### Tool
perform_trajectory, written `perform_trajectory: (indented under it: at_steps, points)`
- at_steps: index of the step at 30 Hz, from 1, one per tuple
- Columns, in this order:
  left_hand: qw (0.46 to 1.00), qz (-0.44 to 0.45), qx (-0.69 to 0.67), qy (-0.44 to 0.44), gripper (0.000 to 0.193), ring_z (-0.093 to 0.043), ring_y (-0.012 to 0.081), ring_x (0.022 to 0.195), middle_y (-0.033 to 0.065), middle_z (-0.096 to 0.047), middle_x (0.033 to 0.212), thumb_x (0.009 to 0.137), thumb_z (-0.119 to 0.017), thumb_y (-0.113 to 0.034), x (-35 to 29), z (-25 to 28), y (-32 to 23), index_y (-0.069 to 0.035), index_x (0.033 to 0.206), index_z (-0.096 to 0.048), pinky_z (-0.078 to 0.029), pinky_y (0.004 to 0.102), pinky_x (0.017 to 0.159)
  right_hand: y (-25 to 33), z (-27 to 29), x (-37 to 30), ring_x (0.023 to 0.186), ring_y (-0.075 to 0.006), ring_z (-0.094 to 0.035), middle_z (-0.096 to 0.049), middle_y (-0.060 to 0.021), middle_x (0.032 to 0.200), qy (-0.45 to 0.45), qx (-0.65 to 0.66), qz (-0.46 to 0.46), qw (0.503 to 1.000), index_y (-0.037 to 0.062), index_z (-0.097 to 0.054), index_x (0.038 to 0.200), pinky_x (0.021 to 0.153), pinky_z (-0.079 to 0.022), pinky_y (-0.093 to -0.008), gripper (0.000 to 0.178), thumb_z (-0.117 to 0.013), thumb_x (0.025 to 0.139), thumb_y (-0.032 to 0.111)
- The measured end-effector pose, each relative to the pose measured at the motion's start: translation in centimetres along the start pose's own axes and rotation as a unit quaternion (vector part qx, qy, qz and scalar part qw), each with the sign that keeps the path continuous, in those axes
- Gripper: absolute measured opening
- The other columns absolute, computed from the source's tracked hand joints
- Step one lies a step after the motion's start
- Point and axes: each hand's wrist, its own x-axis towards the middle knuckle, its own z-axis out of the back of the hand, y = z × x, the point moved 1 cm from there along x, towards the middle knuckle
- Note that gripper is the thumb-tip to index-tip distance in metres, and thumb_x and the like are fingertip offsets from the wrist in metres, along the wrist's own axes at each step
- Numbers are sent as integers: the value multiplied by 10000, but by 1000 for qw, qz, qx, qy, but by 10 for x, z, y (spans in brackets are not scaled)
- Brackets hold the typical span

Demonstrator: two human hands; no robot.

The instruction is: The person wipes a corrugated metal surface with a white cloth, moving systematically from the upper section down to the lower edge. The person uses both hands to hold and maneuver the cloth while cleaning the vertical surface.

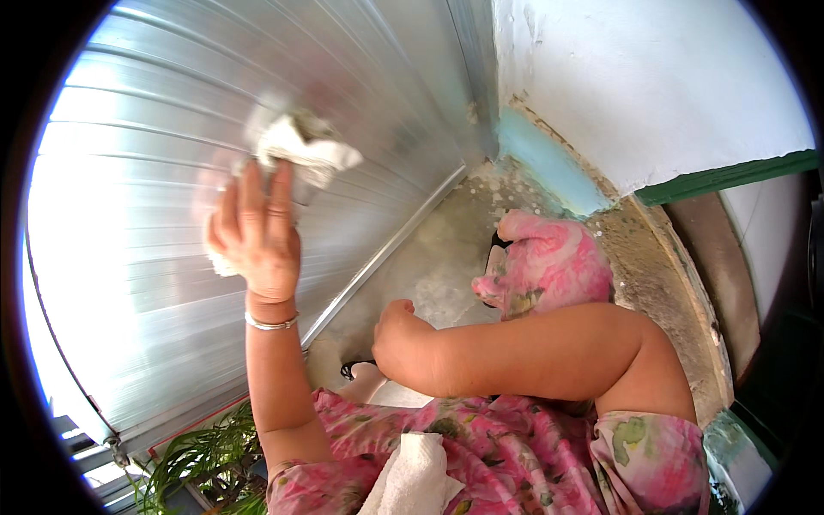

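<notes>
My left hand (pixel 255 236) is raised against a ribbed silver metal door (pixel 184 184), with a bracelet at its wrist. Its fingers press a crumpled white cloth (pixel 313 150) to the metal; part of the cloth shows beyond the fingertips and a bit beside the palm. The cloth is slightly blurred. Lower down, my right hand (pixel 400 342) hangs bent at the wrist in front of my body, with the forearm crossing from the right. Its fingers are turned away and mostly hidden, so whether they hold anything does not show. A white towel (pixel 414 476) lies on my pink floral clothing.
A concrete floor (pixel 421 266) runs below the door's bottom edge (pixel 386 257). White wall (pixel 652 77) with a peeling blue base (pixel 545 163) stands at the right, beside a green ledge (pixel 730 178). Leafy plants (pixel 215 455) are at the lower left. My black shoe (pixel 354 367) shows below.
</notes>
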Motion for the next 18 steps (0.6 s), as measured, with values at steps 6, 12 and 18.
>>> perform_trajectory:
  at_steps: [6,12,18]
  points:
    - [986,-90,-109,93,337,-510,212,1104,8,-564,1240,834,-555,-158,-49,-48,-58,-185,1157,-647,-384,382,890,-4,1,-6,957,-294,-588,-642,-131,1027,5,18,2,1000,61,-686,1031,839,-437,-460,389,-685,715,288]
    - [952,-156,-201,171,346,-497,235,1115,55,-546,1228,810,-558,-177,-100,-95,-106,-106,1137,-645,-385,410,892,9,-14,2,967,-305,-569,-627,-133,1037,-26,20,-35,999,54,-652,1085,845,-420,-486,383,-614,783,287]
    - [929,-192,-238,210,293,-461,235,1140,46,-549,1169,788,-575,-148,-143,-138,-153,-76,1057,-667,-361,393,922,12,-14,-5,955,-317,-565,-625,-127,1031,-45,13,-36,998,47,-645,1098,853,-414,-496,371,-578,814,276]
